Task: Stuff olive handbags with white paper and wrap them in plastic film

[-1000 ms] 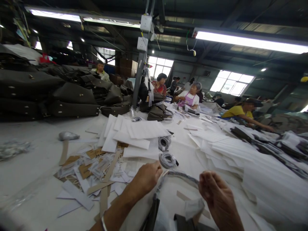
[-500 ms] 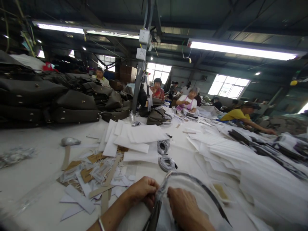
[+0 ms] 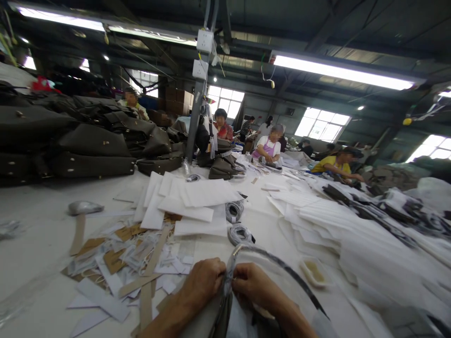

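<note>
A dark bag (image 3: 221, 315) stands at the bottom centre, partly hidden by my arms. Its strap (image 3: 287, 268), wrapped in clear plastic, arches up and to the right. My left hand (image 3: 207, 278) is closed on the wrapped strap near its left end, fingers curled in. Against the other side of the same spot, my right hand (image 3: 248, 281) pinches the plastic wrap, its fingertips close to those of my left hand. Just beyond the arch lie two coiled straps (image 3: 240, 234) in plastic.
White foam sheets (image 3: 207, 193) and a heap of tags and card strips (image 3: 114, 260) lie left. More foam sheets (image 3: 352, 234) and a small dish (image 3: 314, 272) are right. Dark bags (image 3: 95, 145) are piled back left. Several people work beyond a post (image 3: 194, 119).
My right hand has moved left and up to the wrapped strap, beside my left hand, and now pinches there. The view has turned slightly right.
</note>
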Demonstrator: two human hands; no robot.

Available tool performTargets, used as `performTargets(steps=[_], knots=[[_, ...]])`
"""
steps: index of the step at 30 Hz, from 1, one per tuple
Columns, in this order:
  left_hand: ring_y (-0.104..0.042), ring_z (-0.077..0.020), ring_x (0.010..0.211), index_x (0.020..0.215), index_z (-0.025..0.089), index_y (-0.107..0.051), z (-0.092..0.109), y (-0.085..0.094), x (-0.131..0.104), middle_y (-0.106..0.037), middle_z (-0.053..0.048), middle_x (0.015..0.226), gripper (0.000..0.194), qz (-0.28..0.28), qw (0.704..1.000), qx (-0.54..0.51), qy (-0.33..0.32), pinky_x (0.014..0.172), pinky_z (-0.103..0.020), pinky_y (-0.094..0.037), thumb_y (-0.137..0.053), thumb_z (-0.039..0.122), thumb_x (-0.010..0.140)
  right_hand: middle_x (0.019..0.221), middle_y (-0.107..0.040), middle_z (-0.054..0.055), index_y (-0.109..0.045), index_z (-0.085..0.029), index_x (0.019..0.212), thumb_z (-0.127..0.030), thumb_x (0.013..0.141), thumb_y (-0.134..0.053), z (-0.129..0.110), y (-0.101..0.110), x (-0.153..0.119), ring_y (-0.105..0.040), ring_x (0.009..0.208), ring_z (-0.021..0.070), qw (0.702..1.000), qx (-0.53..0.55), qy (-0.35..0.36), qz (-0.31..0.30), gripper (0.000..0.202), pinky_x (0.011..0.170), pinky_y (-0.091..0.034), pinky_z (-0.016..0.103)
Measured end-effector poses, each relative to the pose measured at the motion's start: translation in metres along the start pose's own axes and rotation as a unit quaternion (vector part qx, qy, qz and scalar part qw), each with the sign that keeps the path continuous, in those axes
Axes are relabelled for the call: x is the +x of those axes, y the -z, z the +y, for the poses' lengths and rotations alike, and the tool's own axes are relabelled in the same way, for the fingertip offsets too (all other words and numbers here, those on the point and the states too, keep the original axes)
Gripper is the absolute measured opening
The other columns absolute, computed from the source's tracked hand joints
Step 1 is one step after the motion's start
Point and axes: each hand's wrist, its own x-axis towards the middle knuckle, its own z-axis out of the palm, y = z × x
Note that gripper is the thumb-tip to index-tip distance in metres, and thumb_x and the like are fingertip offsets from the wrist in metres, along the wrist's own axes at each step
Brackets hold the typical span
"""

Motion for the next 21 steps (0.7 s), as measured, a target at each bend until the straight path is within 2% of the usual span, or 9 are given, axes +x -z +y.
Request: performTargets(steps=[3, 5, 7, 10, 13, 15, 17, 19, 21], knots=[[-0.059, -0.0206, 0.078, 0.075, 0.021, -0.064, 0.004, 0.010, -0.006, -0.065, -0.004, 0.081, 0.013, -0.008, 1.000, -0.007, -0.002, 0.068, -0.028, -0.037, -0.051, 0.019, 0.076, 0.066, -0.067, -0.001, -0.073, -0.020, 0.076, -0.010, 0.062, -0.053, -0.008, 0.008, -0.005, -0.057, 0.061, 0.0135, 0.992, -0.123, 0.007, -0.002, 0.027, 0.057, -0.038, 0.022], [-0.057, -0.0179, 0.075, 0.071, 0.020, -0.063, 0.007, 0.019, -0.010, -0.063, -0.001, 0.077, 0.010, 0.004, 0.997, -0.077, 0.008, 0.067, -0.026, -0.037, -0.053, 0.019, 0.072, 0.070, -0.068, -0.001, -0.074, -0.021, 0.079, -0.009, 0.060, -0.056, -0.012, 0.016, -0.010, -0.058, 0.066, 0.0145, 0.978, -0.208, 0.013, 0.017, 0.028, 0.061, -0.037, 0.023], [-0.054, -0.0151, 0.071, 0.067, 0.019, -0.061, 0.008, 0.026, -0.011, -0.060, 0.001, 0.074, 0.007, 0.006, 0.984, -0.175, 0.020, 0.065, -0.024, -0.037, -0.055, 0.021, 0.069, 0.071, -0.068, -0.002, -0.074, -0.022, 0.082, -0.011, 0.060, -0.060, -0.014, 0.022, -0.014, -0.057, 0.065, 0.0142, 0.977, -0.214, 0.003, -0.007, 0.028, 0.059, -0.035, 0.023], [-0.048, -0.0124, 0.064, 0.066, 0.017, -0.060, 0.007, 0.031, -0.010, -0.055, 0.004, 0.065, 0.008, -0.041, 0.955, -0.292, 0.039, 0.061, -0.023, -0.035, -0.058, 0.025, 0.068, 0.070, -0.066, -0.004, -0.074, -0.024, 0.090, -0.014, 0.061, -0.066, -0.011, 0.028, -0.017, -0.054, 0.061, 0.0123, 0.990, -0.122, -0.025, -0.060, 0.031, 0.055, -0.034, 0.021], [-0.046, -0.0118, 0.061, 0.066, 0.016, -0.059, 0.008, 0.033, -0.010, -0.054, 0.005, 0.060, 0.011, -0.080, 0.931, -0.352, 0.058, 0.060, -0.024, -0.034, -0.061, 0.027, 0.066, 0.075, -0.066, -0.003, -0.073, -0.022, 0.093, -0.015, 0.060, -0.071, -0.003, 0.029, -0.013, -0.053, 0.065, 0.0124, 0.995, -0.062, -0.042, -0.067, 0.035, 0.058, -0.037, 0.021], [-0.051, -0.0132, 0.064, 0.065, 0.016, -0.059, 0.010, 0.035, -0.011, -0.059, 0.003, 0.063, 0.011, -0.079, 0.914, -0.392, 0.066, 0.065, -0.025, -0.038, -0.060, 0.027, 0.065, 0.081, -0.068, -0.001, -0.073, -0.021, 0.092, -0.015, 0.059, -0.073, 0.002, 0.029, -0.010, -0.052, 0.067, 0.0124, 0.997, -0.052, -0.039, -0.044, 0.033, 0.060, -0.038, 0.022], [-0.055, -0.0144, 0.068, 0.065, 0.016, -0.058, 0.012, 0.037, -0.011, -0.064, 0.000, 0.067, 0.011, -0.060, 0.898, -0.430, 0.073, 0.069, -0.026, -0.041, -0.057, 0.027, 0.066, 0.076, -0.065, -0.001, -0.072, -0.019, 0.090, -0.020, 0.063, -0.074, 0.005, 0.030, -0.009, -0.048, 0.061, 0.0110, 0.999, -0.014, -0.037, -0.026, 0.027, 0.056, -0.036, 0.022], [-0.056, -0.0141, 0.065, 0.065, 0.016, -0.058, 0.011, 0.037, -0.010, -0.064, -0.001, 0.065, 0.013, -0.042, 0.885, -0.454, 0.092, 0.068, -0.027, -0.042, -0.058, 0.029, 0.067, 0.065, -0.058, -0.003, -0.070, -0.019, 0.090, -0.029, 0.067, -0.076, 0.006, 0.031, -0.009, -0.043, 0.053, 0.0097, 0.995, 0.072, -0.052, -0.033, 0.026, 0.051, -0.032, 0.022], [-0.055, -0.0131, 0.060, 0.067, 0.016, -0.057, 0.008, 0.036, -0.008, -0.062, 0.001, 0.060, 0.016, -0.035, 0.878, -0.462, 0.116, 0.064, -0.026, -0.041, -0.061, 0.032, 0.068, 0.065, -0.058, -0.003, -0.069, -0.019, 0.091, -0.037, 0.069, -0.079, 0.004, 0.031, -0.009, -0.047, 0.055, 0.0103, 0.981, 0.182, -0.051, -0.046, 0.031, 0.052, -0.036, 0.023]])
